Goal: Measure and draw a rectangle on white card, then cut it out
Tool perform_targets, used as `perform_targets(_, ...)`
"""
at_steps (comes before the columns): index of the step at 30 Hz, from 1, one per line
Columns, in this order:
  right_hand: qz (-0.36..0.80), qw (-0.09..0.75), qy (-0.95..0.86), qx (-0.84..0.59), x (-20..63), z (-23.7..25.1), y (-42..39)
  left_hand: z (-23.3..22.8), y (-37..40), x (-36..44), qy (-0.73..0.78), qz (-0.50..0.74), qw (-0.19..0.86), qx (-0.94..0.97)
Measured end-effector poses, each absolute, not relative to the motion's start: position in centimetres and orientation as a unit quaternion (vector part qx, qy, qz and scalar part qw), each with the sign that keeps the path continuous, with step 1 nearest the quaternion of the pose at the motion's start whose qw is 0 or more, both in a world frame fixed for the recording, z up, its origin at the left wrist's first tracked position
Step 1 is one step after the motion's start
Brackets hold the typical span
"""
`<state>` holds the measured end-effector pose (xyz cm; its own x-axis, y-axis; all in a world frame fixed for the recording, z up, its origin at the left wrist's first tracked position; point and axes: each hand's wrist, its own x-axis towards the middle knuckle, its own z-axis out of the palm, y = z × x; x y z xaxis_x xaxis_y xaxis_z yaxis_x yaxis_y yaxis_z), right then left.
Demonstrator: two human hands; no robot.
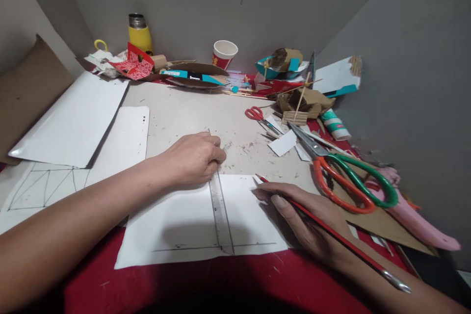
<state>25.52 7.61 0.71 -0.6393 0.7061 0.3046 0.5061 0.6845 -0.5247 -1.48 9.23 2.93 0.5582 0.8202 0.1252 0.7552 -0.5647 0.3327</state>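
Note:
A white sheet of paper [169,221] lies near the table's front edge, with a dark line along its lower part. Across it, running away from me, is a narrow clear ruler [220,221]; a dark line follows its right side. My left hand [196,159] is closed over the ruler's far part, its fingers curled and partly hidden. To the right, my right hand [305,213] grips a red pencil [340,238] with a silvery end. The pencil's tip points up and left, close to the sheet's far right corner; whether it touches is unclear.
Large scissors [346,176] and small red scissors [261,118] lie at right among paper scraps [283,142] and a pink tool [415,221]. Behind stand a paper cup [225,51], a yellow bottle [140,37] and cardboard pieces [305,103]. Left is a sheet with drawn triangles [46,189].

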Motion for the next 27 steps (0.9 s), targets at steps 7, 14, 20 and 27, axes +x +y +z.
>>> perform_targets(7, 0.195, 0.233, -0.884, -0.354, 25.66, 0.47, 7.65, 2.61, 9.35, -1.48, 0.447, 0.132, 0.112, 0.877)
perform_targets(14, 0.197, 0.234, -0.884, -0.353, 25.75, 0.65, 7.57, 2.43, 9.40, -1.48, 0.444, 0.125, 0.103, 0.881)
perform_targets(20, 0.213, 0.231, -0.881, -0.355, 25.74, 0.89, 7.50, 2.25, 9.38, -1.41, 0.445, 0.118, 0.094, 0.883)
perform_targets(27, 0.231, 0.230, -0.868, -0.376, 26.23, 0.60, 7.50, 2.05, 9.26, -1.56, 0.443, 0.124, 0.084, 0.884)
